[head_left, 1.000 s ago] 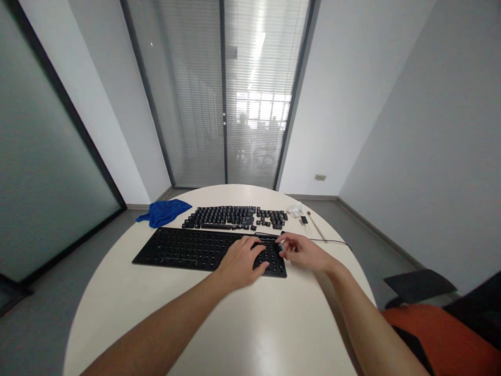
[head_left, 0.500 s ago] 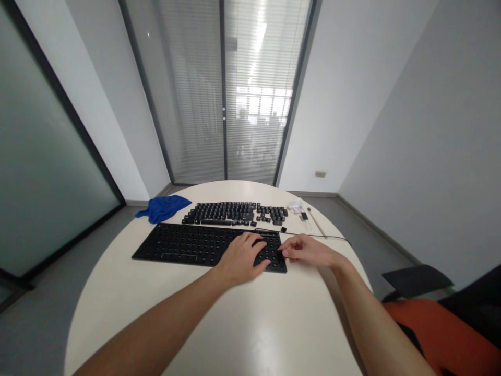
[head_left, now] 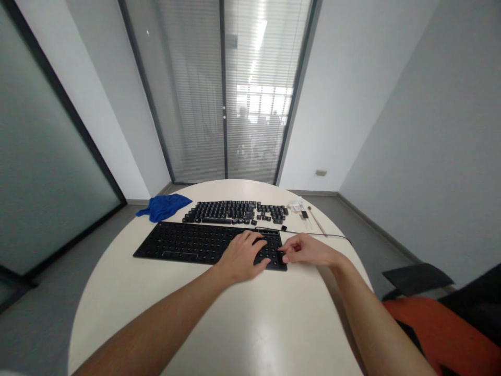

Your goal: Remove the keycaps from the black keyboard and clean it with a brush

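Observation:
A black keyboard base (head_left: pixel 176 241) without most of its keycaps lies across the table. My left hand (head_left: pixel 241 257) rests over its right part, fingers spread and thumb out, holding nothing. At the base's right edge, my right hand (head_left: pixel 305 249) has thumb and index finger closed on a small dark keycap (head_left: pixel 281 255), partly hidden by the fingers. Behind the base, removed keycaps (head_left: pixel 225 210) are laid out in rows, with a smaller group (head_left: pixel 276 212) to the right. One loose keycap (head_left: pixel 284 228) sits just behind the base's right end.
A blue cloth (head_left: pixel 162 208) lies at the back left of the round table (head_left: pixel 219 329). Toward the right are a crumpled white item (head_left: pixel 296 204), a small black-and-wire tool (head_left: pixel 305 215), a thin stick (head_left: pixel 318 222) and a black cable (head_left: pixel 329 235). An orange chair (head_left: pixel 442 334) stands at the right.
The thumb of my right hand has shifted slightly downward at the keyboard's right edge. My left hand stays in place on the base.

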A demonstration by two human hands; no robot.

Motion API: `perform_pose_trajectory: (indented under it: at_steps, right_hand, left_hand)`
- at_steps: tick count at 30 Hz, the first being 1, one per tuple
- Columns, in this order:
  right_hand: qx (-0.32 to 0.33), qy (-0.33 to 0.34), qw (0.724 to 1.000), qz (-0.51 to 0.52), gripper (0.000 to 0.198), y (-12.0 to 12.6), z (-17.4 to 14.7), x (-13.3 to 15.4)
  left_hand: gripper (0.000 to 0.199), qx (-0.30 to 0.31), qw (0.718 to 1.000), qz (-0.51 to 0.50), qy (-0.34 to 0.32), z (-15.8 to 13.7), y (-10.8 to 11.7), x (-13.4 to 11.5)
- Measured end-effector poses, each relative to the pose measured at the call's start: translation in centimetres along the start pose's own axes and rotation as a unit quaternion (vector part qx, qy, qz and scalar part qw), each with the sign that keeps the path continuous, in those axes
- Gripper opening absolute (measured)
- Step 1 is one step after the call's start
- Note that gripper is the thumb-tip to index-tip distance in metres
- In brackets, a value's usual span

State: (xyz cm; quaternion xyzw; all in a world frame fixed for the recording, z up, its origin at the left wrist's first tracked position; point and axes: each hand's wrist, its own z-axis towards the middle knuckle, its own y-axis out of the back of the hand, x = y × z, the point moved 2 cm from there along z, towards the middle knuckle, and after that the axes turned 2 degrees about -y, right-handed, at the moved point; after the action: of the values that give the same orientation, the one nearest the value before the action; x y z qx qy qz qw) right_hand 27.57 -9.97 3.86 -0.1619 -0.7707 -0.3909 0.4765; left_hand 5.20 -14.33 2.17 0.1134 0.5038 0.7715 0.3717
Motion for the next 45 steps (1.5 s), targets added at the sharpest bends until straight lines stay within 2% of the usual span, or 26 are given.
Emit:
perform_pose_trajectory:
  at_steps: [10,18,28,34,39,45]
  right_hand:
    - [-0.023,0.006,1.0,-0.008,0.04,-0.2,0.4,-0.2]
    - [-0.01,0.007,1.0,0.006,0.035,-0.2,0.3,-0.1]
    - [-0.007,0.013,0.999,-0.033,0.036,0.0,0.2,-0.1]
    - [-0.032,0.015,0.997,-0.067,0.04,0.3,-0.1,-0.3]
    - [-0.01,0.013,0.996,-0.087,0.038,-0.3,-0.5,0.7]
    - [-0.008,0.031,0.987,-0.159,0.037,-0.3,-0.6,2.0]
  left_hand:
    - [0.042,-0.002,1.0,0.0,-0.004,0.0,0.0,0.0]
    - [0.033,0.024,0.995,-0.014,-0.091,0.4,0.2,-0.6]
    - [0.031,0.048,0.991,-0.02,-0.125,0.4,0.0,-0.7]
    - [0.025,0.043,0.992,-0.014,-0.114,0.4,-0.2,-0.5]
    - [0.023,0.04,0.993,-0.013,-0.11,0.4,-0.3,-0.5]
    - [0.021,0.039,0.993,-0.021,-0.108,0.5,-0.4,-0.4]
